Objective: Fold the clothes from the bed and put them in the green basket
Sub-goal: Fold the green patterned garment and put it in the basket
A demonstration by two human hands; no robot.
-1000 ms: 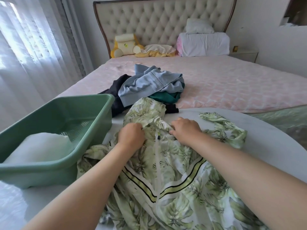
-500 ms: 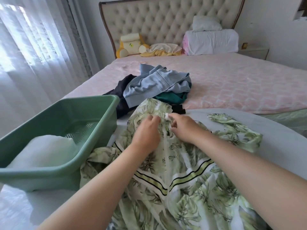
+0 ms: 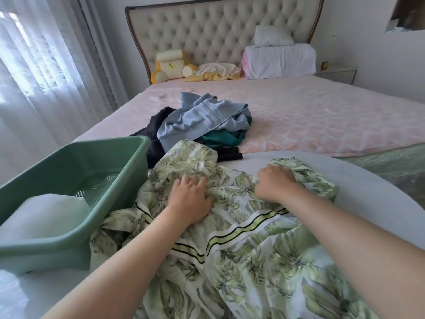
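Note:
A green leaf-print garment (image 3: 241,245) with black and lime stripes lies spread on the white round table (image 3: 377,194). My left hand (image 3: 189,199) lies flat on its upper left part, fingers spread and pressing the cloth. My right hand (image 3: 276,183) rests on its upper right part with fingers curled into the fabric. The green basket (image 3: 110,157) stands at the table's left and holds a folded white item (image 3: 43,215). A pile of clothes (image 3: 202,120), light blue, dark green and black, sits on the pink bed (image 3: 310,120) beyond.
The tufted headboard (image 3: 220,31) stands at the back, with a yellow cushion toy (image 3: 170,65), a white folded blanket (image 3: 280,58) and a pillow (image 3: 272,35) in front of it. Sheer curtains (image 3: 39,72) hang at the left. A nightstand (image 3: 335,73) stands at the right.
Both hands were together at the garment's middle top; now they have moved apart, the left flattening on the cloth and the right shifting right over the fabric.

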